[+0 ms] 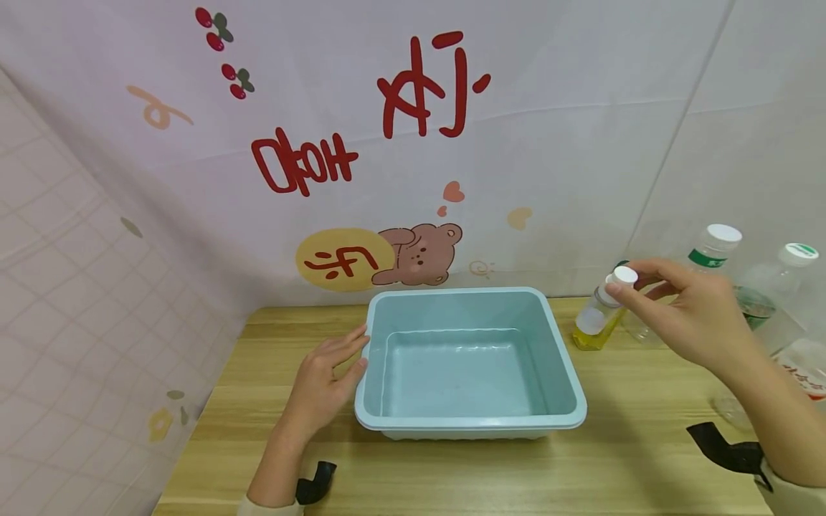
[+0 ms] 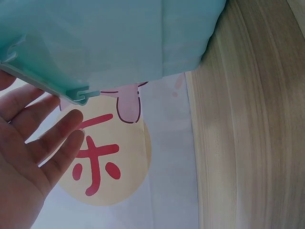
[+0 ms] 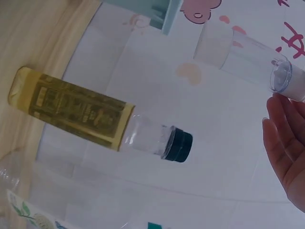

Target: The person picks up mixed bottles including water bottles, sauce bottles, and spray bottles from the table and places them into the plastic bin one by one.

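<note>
My left hand (image 1: 325, 380) rests its loosely extended fingertips on the left rim of a light blue basin (image 1: 471, 423). In the left wrist view, that hand (image 2: 40, 148) is at the edge of the basin (image 2: 119, 38). Right of the basin, my right hand (image 1: 700, 315) pinches the white cap (image 1: 624, 276) of a clear bottle. The right wrist view shows this clear bottle (image 3: 252, 59) tilted, its white cap at the fingertips of the hand (image 3: 288, 148). A bottle of yellow liquid (image 3: 78, 107) with a dark green cap stands near it, partly hidden in the head view.
Large clear bottles with white caps (image 1: 724, 233) (image 1: 800, 254) stand at the right, partly behind my right forearm. A wooden table (image 1: 452, 476) carries everything. A printed white cloth (image 1: 548, 143) hangs behind it, and a patterned cloth (image 1: 84, 322) is on the left.
</note>
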Available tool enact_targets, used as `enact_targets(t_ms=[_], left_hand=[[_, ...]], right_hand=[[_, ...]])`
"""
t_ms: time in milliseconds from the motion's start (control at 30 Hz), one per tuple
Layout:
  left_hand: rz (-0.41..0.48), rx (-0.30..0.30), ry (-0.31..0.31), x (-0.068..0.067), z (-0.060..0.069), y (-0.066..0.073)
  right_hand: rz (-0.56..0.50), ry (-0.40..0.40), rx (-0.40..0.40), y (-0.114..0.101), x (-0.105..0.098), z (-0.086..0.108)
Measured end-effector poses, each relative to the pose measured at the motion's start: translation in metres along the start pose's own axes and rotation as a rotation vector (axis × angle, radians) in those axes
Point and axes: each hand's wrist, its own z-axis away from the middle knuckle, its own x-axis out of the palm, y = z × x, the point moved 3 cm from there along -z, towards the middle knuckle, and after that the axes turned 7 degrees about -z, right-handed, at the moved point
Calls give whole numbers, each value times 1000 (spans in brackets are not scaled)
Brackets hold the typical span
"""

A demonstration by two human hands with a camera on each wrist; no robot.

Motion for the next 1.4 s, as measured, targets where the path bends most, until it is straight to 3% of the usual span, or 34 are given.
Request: enact_targets(t_ms=[200, 433, 833, 1067, 1300, 1400], left_hand=[[-6, -4, 6, 0, 2, -1], [-3, -1, 8, 1, 3, -1], [-6, 34, 21, 2, -1, -4], [5, 11, 6, 2, 1, -4], [20, 8, 4, 3, 1, -4], [15, 7, 3, 2, 1, -5]], right_hand=[[14, 0, -117, -14, 7, -12], [18, -15, -185, -32, 14, -23], [-21, -77, -174, -57, 32, -44], [-78, -118, -77, -71, 51, -56], [-183, -135, -173, -85, 78, -69], [-203, -155, -176, -91, 88, -75]])
